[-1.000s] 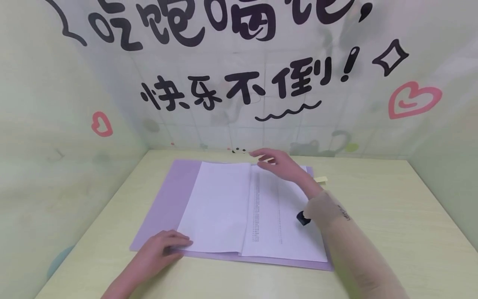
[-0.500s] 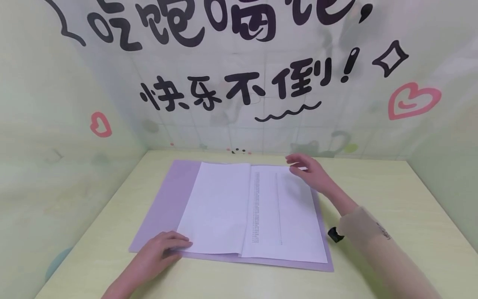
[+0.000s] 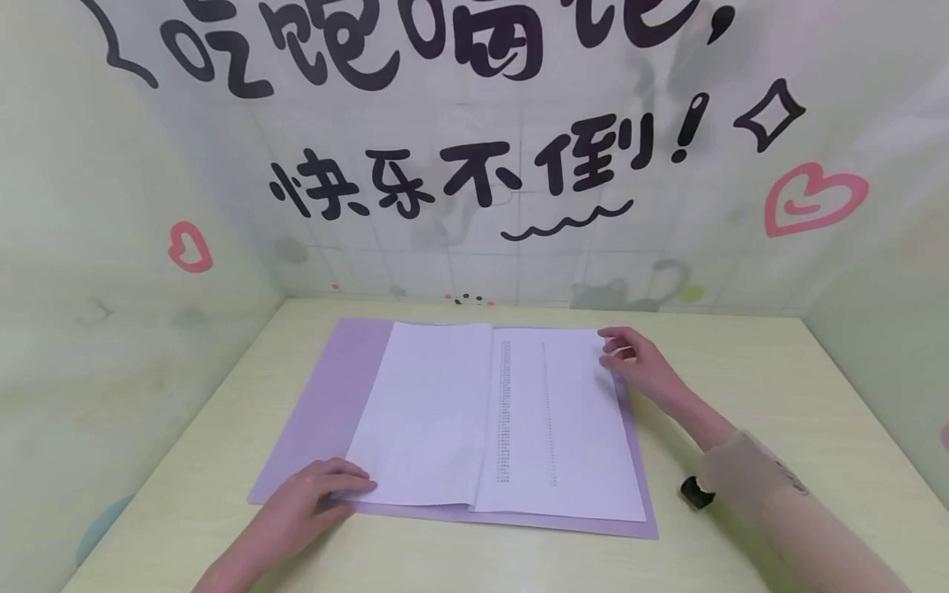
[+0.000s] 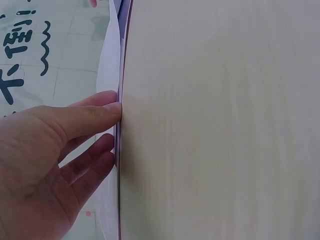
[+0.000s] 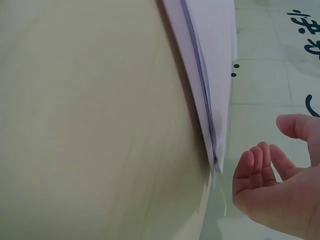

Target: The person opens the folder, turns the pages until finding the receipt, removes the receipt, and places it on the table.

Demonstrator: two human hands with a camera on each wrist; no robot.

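Observation:
An open booklet with a purple cover lies on the table. Its left page is blank, and the right page bears columns of small print. My left hand rests at the left page's lower corner, fingers relaxed on the paper. The left wrist view shows this thumb right at the booklet's edge. At the right page's upper corner is my right hand, fingers loosely bent. Nothing shows between the fingers and thumb in the right wrist view, beside the stacked page edges.
The pale wooden table extends around the booklet. A backdrop with black lettering stands behind it, and side panels rise left and right. A small black device sits at my right sleeve.
My right hand has moved right across the top of the right page to its outer upper corner. My left hand has stayed at the lower left corner.

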